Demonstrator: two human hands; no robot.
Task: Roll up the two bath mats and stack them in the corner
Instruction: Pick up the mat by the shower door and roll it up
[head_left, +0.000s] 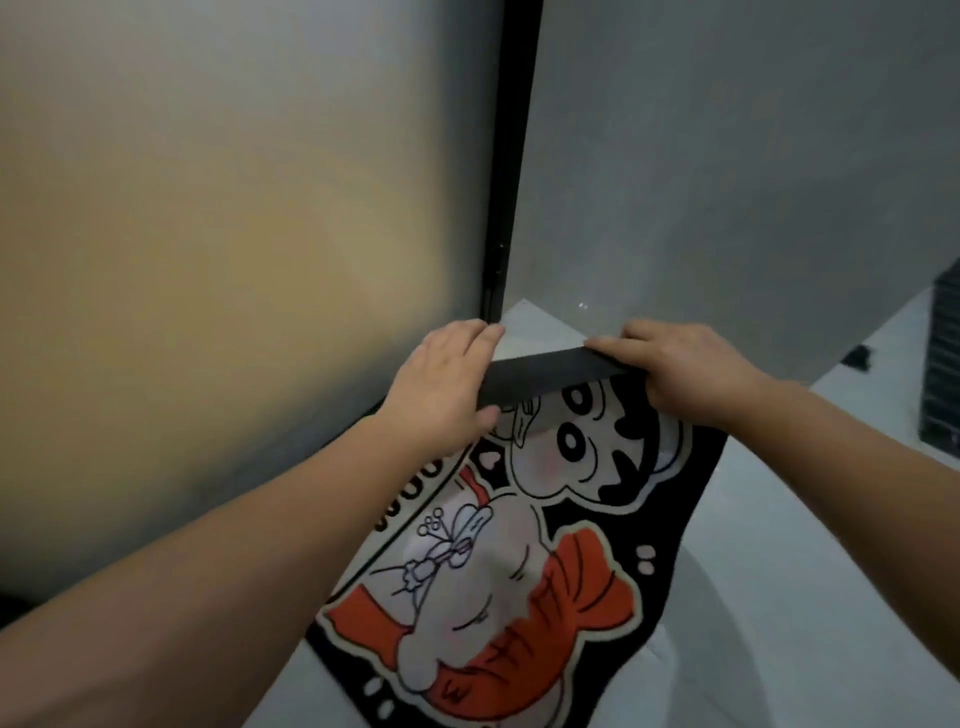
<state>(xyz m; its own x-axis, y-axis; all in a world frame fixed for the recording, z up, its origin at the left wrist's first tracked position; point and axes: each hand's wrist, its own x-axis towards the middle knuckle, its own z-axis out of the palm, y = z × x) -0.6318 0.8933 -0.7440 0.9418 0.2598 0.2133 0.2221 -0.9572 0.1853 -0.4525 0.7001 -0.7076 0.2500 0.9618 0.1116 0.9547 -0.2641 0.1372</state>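
Observation:
A black bath mat (524, 561) with a cartoon figure in white and orange lies on the pale floor, running from the bottom of the view toward the corner. Its far edge is folded over toward me, showing a strip of dark grey backing (550, 371). My left hand (441, 384) grips the left end of that folded strip. My right hand (680, 364) grips the right end. Only one mat is in view.
A frosted glass panel (234, 234) with a black frame (506, 182) stands on the left and meets a grey wall (727, 182) at the corner (511, 312). A dark ribbed object (943, 364) stands at the right edge, with a small black item (860, 357) on the floor.

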